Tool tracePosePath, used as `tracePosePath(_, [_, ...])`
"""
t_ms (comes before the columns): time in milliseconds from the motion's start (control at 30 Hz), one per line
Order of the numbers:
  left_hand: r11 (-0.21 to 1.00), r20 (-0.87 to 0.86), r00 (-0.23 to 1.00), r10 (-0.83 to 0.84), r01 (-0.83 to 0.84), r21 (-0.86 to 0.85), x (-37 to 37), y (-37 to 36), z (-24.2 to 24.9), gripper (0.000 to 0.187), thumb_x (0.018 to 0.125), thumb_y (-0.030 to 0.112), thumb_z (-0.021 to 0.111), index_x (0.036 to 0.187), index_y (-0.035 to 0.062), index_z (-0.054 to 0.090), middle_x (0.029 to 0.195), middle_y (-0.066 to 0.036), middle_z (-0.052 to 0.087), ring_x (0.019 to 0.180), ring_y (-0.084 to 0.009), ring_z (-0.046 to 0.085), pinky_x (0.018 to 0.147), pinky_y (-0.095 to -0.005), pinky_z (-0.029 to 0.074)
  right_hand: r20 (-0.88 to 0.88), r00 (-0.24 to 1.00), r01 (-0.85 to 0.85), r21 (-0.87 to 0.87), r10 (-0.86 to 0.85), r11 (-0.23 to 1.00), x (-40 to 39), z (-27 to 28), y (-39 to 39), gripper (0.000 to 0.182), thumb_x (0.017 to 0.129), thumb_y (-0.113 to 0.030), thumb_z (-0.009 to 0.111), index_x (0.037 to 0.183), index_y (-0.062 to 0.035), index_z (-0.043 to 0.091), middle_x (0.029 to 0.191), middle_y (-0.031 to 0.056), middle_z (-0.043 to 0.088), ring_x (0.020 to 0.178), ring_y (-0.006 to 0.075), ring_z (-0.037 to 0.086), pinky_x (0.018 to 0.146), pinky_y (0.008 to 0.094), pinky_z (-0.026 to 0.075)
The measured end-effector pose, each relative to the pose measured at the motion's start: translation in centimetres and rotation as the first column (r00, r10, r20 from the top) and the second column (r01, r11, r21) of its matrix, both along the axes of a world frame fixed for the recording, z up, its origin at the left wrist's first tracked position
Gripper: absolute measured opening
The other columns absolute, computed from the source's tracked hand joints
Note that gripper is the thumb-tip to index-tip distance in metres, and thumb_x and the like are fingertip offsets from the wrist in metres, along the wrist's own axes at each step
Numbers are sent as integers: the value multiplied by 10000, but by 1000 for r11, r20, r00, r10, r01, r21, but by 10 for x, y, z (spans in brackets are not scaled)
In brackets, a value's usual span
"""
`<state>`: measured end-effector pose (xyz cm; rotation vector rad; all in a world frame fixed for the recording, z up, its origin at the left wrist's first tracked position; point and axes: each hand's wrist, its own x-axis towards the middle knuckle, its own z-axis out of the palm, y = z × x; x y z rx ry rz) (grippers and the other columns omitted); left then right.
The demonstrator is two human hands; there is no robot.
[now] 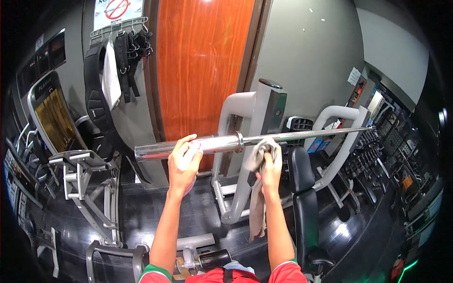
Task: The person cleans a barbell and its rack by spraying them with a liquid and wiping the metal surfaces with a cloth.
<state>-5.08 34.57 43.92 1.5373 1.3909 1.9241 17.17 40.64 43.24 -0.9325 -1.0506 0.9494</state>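
A barbell (302, 137) lies across the view, its thick chrome sleeve at the left and its thin shaft running right onto a grey rack. My left hand (183, 162) is at the sleeve, its fingers curled round a whitish object (190, 185) with a purplish, see-through lower part. Most of that object is hidden by the hand. Just right of the sleeve's collar (239, 141), my right hand (270, 170) grips a grey-beige cloth (257, 207). The cloth is bunched against the shaft, and its loose end hangs down below the hand.
Behind the bar stand a grey rack upright (264, 113) and a wood-grain door (203, 70). A black padded bench (304, 207) is close on the right. Gym machines (89, 188) stand left. Straps (123, 61) hang on the wall; dumbbell racks (365, 155) line the far right.
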Motion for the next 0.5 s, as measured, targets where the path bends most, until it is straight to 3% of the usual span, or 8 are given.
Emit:
tracePosePath(33, [1000,-1,1000,-8,8,-1,3,0,1,127,885,62,645,912,-62,645,1271,-121,637,542,-88,600,442,-233,474,-37,999,-15,31,16,999,-1,14,0,251,991,-123,513,1234,-129,576,841,-11,590,578,42,485,360,217,317])
tracePosePath(100, [999,79,996,-39,39,0,11,-1,5,146,889,67,648,947,-67,652,1267,-117,638,540,-86,596,441,-227,469,114,993,-24,6,23,1000,0,28,13,267,967,-95,540,1224,-88,611,917,37,645,686,99,584,483,263,469])
tracePosePath(167, [998,30,998,-55,54,23,20,4,-1,174,897,67,645,1001,-70,665,1261,-119,639,540,-84,592,443,-224,468,355,927,-19,366,-121,930,-11,28,31,309,935,-76,569,1235,-57,641,982,97,682,854,190,669,753,330,546])
tracePosePath(200, [996,37,996,-87,87,15,26,6,-2,184,899,64,642,1023,-70,667,1261,-122,639,537,-82,589,445,-224,468,452,876,-37,412,-169,911,-18,36,26,370,904,-69,577,1266,-87,651,1041,149,681,1041,299,669,952,391,494])
tracePosePath(233, [993,42,992,-118,118,10,32,8,-2,197,902,61,639,1044,-71,670,1261,-125,639,534,-79,587,447,-225,469,561,794,-56,451,-234,891,-24,31,28,392,896,-82,591,1277,-143,662,1116,145,643,1050,356,642,915,419,511])
tracePosePath(300, [989,55,988,-146,145,17,43,13,4,188,905,52,632,1041,-73,666,1238,-121,643,526,-78,583,451,-228,471,709,653,-87,421,-268,903,-36,17,20,413,845,-60,631,1245,-155,666,1177,134,599,1044,376,623,894,441,517])
tracePosePath(400, [982,123,975,-184,188,-22,54,22,12,182,889,52,641,1016,-72,682,1165,-116,658,601,-107,625,459,-246,487,628,721,-120,528,-292,841,-33,-7,23,500,724,8,685,1204,-124,638,1185,125,585,1055,369,613,865,446,530])
tracePosePath(500, [978,64,976,-207,207,1,62,35,13,192,888,60,648,1023,-72,681,1156,-112,658,607,-111,628,460,-242,483,560,749,-121,640,-353,759,-28,-27,29,511,688,55,695,1169,-117,692,1144,115,626,1039,352,628,871,430,541])
